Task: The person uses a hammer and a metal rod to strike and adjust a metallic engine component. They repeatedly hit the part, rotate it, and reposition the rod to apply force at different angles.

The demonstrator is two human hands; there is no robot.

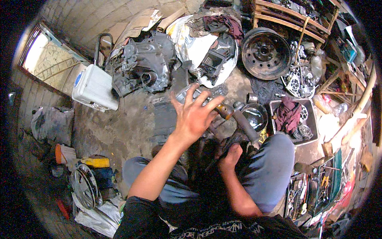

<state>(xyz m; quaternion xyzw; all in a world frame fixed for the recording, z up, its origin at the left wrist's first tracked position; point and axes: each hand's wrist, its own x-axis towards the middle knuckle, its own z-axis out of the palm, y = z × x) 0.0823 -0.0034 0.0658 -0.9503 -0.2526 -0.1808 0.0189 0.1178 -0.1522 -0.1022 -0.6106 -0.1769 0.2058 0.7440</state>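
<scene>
left hand (pixel 191 116) was splayed, fingertips at a brownish metal joint (pixel 226 112) toward its three o'clock; whether it gripped was unclear. right hand (pixel 231 157) was half curled, any hold hidden. the joint looked heavy, rigid, perhaps greasy, best held around its thick body.

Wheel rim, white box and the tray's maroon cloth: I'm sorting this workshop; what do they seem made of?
Wheel rim: probably steel, dark and scuffed with a sheen.
White box: likely hard plastic, smooth and satin with rounded corners.
Maroon cloth: fabric, matte and softly crumpled; fibre unclear.
</scene>
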